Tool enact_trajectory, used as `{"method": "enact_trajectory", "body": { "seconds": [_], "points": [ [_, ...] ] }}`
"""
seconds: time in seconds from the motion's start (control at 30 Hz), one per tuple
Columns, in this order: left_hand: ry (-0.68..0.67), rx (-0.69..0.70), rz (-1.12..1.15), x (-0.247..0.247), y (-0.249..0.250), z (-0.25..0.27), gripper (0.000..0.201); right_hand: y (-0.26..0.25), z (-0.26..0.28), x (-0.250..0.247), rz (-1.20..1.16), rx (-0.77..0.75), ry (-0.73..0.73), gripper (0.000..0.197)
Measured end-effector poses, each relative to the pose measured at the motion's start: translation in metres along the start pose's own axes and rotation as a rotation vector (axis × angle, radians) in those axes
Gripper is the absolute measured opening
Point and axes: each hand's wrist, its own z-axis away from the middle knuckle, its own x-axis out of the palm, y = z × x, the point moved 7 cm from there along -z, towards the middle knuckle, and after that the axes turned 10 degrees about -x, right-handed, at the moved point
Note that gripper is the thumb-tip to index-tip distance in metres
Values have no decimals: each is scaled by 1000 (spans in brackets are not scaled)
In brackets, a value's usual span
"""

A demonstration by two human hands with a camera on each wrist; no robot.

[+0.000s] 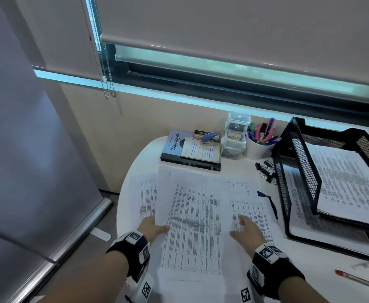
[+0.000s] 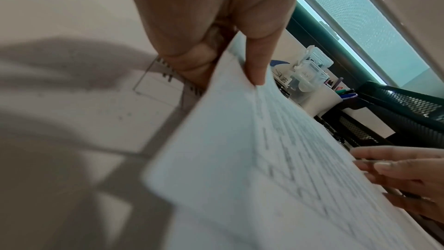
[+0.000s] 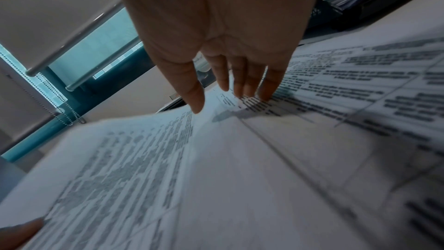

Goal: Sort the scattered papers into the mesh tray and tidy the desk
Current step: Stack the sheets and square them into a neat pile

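Your left hand [image 1: 155, 228] pinches the left edge of a printed sheet [image 1: 192, 226] at the lower centre of the head view — thumb on top, fingers curled beneath, the edge lifted off the other scattered papers [image 1: 242, 193] on the white desk [image 1: 144, 154]. Your right hand [image 1: 248, 229] lies spread, its straight fingertips [image 3: 264, 92] touching the papers just right of that sheet, holding nothing — the black mesh tray [image 1: 297, 171], already loaded with printed pages, sits at the right edge of the frame

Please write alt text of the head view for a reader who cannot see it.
The left hand pinches a printed sheet by its edge while the open right hand rests on papers beside it. A black mesh tray holding papers stands at right.
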Motion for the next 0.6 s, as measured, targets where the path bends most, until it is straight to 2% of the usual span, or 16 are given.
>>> {"method": "enact_trajectory", "body": {
  "seconds": [0.07,0.17,0.47,0.6],
  "points": [
    [40,19,-16,-4,3,1,39,6,0,-13,146,71,77,63],
    [82,5,-9,-11,-1,0,42,12,2,-23,234,127,96,61],
    [109,-24,30,-10,-7,0,41,-2,6,9,19,52,-54,57],
    [108,-33,54,-10,-7,1,41,-4,4,10,-63,56,-11,49]
  ]
}}
